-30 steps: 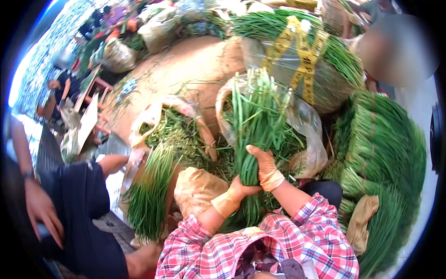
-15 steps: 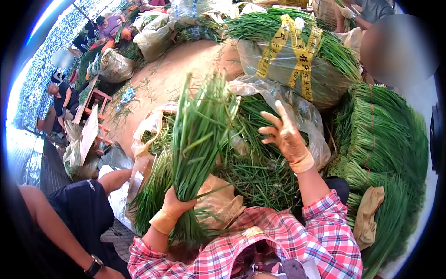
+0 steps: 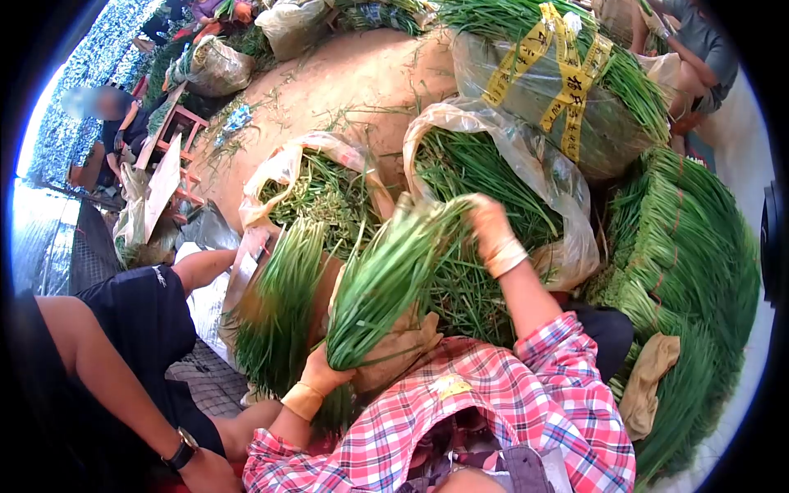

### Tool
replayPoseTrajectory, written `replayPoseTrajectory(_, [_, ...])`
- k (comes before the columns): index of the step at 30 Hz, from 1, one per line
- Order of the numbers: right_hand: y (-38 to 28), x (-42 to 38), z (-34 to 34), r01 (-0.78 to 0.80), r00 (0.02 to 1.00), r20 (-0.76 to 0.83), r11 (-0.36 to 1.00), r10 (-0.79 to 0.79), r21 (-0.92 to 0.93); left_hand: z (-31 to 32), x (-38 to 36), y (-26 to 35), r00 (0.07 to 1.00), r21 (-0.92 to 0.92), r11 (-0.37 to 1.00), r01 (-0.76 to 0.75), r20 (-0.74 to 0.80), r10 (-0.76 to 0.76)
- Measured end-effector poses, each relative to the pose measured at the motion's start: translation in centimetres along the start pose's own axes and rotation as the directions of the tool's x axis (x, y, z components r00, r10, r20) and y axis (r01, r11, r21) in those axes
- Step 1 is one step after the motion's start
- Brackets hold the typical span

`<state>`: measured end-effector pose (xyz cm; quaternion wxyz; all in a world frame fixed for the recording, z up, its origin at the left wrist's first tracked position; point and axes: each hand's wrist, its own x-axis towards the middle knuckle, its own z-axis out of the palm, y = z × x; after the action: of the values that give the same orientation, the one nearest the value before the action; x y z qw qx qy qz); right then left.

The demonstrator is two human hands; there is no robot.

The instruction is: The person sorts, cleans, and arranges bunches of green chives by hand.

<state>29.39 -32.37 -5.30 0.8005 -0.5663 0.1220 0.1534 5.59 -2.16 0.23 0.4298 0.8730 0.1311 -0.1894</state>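
Observation:
A bunch of long green stalks (image 3: 386,287) slants up to the right across the middle. Its lower left end is in my left hand (image 3: 325,370), fingers wrapped round it. At its upper right end is my right hand (image 3: 491,228), closed on the stalks, its fingertips partly blurred. Both hands wear thin pale gloves with bands at the wrists. More stalks (image 3: 279,312) hang just left of the bunch. Behind it are an open plastic bag of cut greens (image 3: 325,197) and another open bag (image 3: 493,172) with stalks inside.
Stacked green bundles (image 3: 674,271) fill the right side, a brown cloth (image 3: 651,386) on them. A yellow-taped bale (image 3: 551,99) stands behind. At the left sits a person in dark shorts (image 3: 140,320), close to my left arm. Other people are farther back.
The bunch has tilted from upright to the right and sunk lower. My right hand, open before, has closed on its upper end. The whole view has shifted slightly.

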Motion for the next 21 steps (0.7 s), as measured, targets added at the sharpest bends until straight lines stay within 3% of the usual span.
replayPoseTrajectory(1, [-2.5, 0.5, -0.9, -0.11, 0.968, -0.194, 0.964, 0.159, 0.243, -0.2, 0.0, 0.5, 1.0, 0.016, 1.0, -0.004, 0.028, 0.004])
replayPoseTrajectory(2, [-3.3, 1.5, -2.8, 0.018, 0.906, -0.376, 0.872, 0.192, 0.49, -0.2, -0.2, 0.7, 0.998, 0.028, 1.0, -0.007, 0.056, 0.006])
replayPoseTrajectory(3, [-3.8, 2.6, -6.8, 0.117, 0.929, -0.364, 0.874, 0.072, 0.472, 0.0, 0.0, -1.6, 0.996, 0.005, 0.996, -0.094, 0.004, 0.094])
replayPoseTrajectory(4, [-4.6, 2.7, -9.6, 0.219, 0.936, -0.348, 0.862, -0.054, 0.458, -0.2, 0.0, -1.9, 0.996, 0.005, 0.996, -0.09, 0.01, 0.09])
replayPoseTrajectory(5, [-4.6, 2.5, -11.4, 0.222, 0.906, -0.423, 0.876, -0.023, 0.427, -0.4, 0.2, -2.0, 0.997, -0.197, 0.98, 0.035, 0.075, -0.02])
replayPoseTrajectory(7, [-4.8, 0.6, -12.6, 0.219, 0.865, -0.502, 0.895, 0.007, 0.388, -0.8, 0.5, -2.6, 0.94, -0.522, 0.793, 0.315, 0.289, -0.183])
replayPoseTrajectory(9, [-3.9, -1.1, -13.1, 0.225, 0.832, -0.555, 0.907, 0.011, 0.355, -1.1, 1.4, -5.1, 0.919, -0.499, 0.795, 0.344, 0.354, -0.175])
replayPoseTrajectory(12, [-0.3, 0.4, -20.2, 0.404, 0.734, -0.676, 0.757, 0.067, 0.513, -1.6, 1.1, -4.3, 0.902, -0.507, 0.79, 0.345, 0.412, -0.129])
replayPoseTrajectory(14, [-0.6, -0.4, -23.9, 0.465, 0.796, -0.603, 0.7, -0.061, 0.543, -2.0, 0.9, -3.9, 0.889, -0.519, 0.776, 0.357, 0.444, -0.112])
replayPoseTrajectory(18, [-0.7, -0.5, -25.3, 0.49, 0.655, -0.75, 0.704, 0.091, 0.514, -2.2, 1.0, -5.0, 0.86, -0.581, 0.698, 0.419, 0.5, -0.1])
replayPoseTrajectory(19, [-0.6, -0.6, -24.7, 0.507, 0.555, -0.822, 0.731, 0.127, 0.456, -2.2, 1.0, -4.7, 0.86, -0.6, 0.676, 0.428, 0.501, -0.1])
replayPoseTrajectory(21, [2.1, 0.2, -29.7, 0.56, 0.56, -0.825, 0.698, 0.079, 0.447, -2.2, 0.7, -4.8, 0.859, -0.619, 0.65, 0.441, 0.501, -0.106])
